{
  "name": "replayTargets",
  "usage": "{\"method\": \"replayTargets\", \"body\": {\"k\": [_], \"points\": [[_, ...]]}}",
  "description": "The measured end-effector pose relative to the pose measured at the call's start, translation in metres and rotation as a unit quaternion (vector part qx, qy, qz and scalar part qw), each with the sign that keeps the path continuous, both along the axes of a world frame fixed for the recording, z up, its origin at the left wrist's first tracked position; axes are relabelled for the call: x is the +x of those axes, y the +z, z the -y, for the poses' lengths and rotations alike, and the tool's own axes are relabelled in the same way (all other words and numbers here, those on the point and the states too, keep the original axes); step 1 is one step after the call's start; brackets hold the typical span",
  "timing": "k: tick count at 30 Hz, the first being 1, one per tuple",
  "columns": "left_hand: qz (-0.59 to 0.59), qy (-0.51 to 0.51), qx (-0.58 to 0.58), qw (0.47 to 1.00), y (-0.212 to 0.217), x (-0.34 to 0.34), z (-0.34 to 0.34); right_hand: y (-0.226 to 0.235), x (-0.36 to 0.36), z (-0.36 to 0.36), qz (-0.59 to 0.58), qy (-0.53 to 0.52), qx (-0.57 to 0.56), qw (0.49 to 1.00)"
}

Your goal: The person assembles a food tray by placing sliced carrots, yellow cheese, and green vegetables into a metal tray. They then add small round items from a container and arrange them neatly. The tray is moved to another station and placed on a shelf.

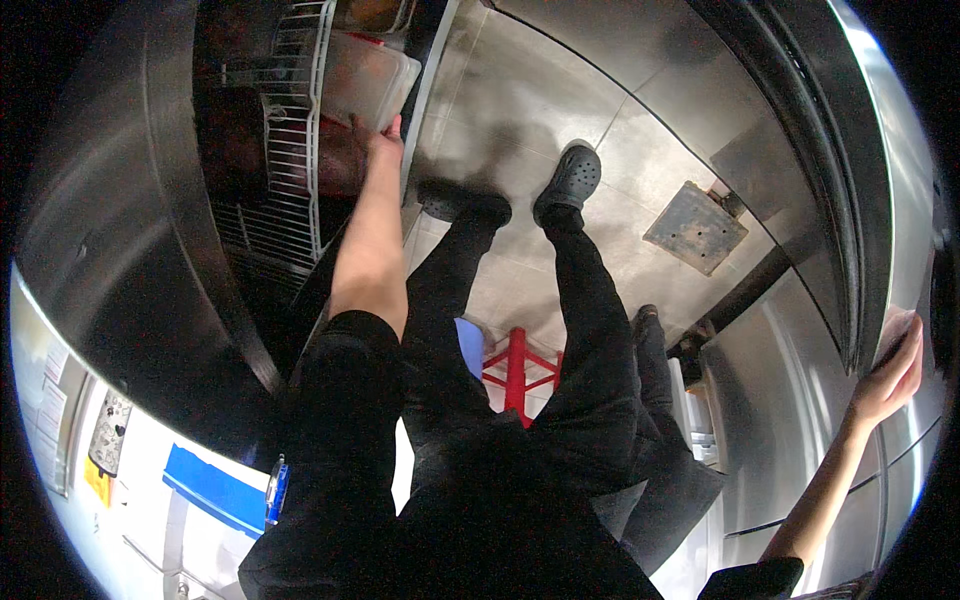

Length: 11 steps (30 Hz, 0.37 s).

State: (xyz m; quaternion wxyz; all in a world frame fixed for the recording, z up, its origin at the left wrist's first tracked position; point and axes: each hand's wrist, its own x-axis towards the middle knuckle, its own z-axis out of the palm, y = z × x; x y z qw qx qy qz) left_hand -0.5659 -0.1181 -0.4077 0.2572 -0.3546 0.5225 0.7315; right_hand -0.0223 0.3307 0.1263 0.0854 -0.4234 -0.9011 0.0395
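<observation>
My left hand [385,140] reaches into an upright steel refrigerator at the left. Its fingers are closed on the near end of a pale, translucent plastic food container [372,85], which is beside a white wire rack [293,150]. Some of those fingers are hidden beneath the container, and its contents are not clear. Far to the right, my right hand [890,378] is wrapped around the edge of an open steel refrigerator door [893,160]. A black rubber gasket [800,95] runs along that door's inner side.
Below, my dark clogs [572,180] stand on a grey tiled floor [490,110]. A worn square metal plate [697,228] lies near the door. Behind me are a red stand [517,370] and another person's dark trouser leg [655,370]. A blue panel [213,490] shows at lower left.
</observation>
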Motion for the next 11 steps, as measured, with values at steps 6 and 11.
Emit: {"method": "replayTargets", "body": {"k": [6, 11], "points": [[-0.002, -0.032, -0.104, 0.994, 0.006, 0.003, -0.005, 0.003, -0.014, -0.009, 0.017, -0.021, -0.013, 1.0], [0.16, -0.159, -0.251, 0.941, 0.096, 0.079, -0.047, 0.022, -0.029, -0.008, 0.044, -0.216, -0.184, 0.958]]}}
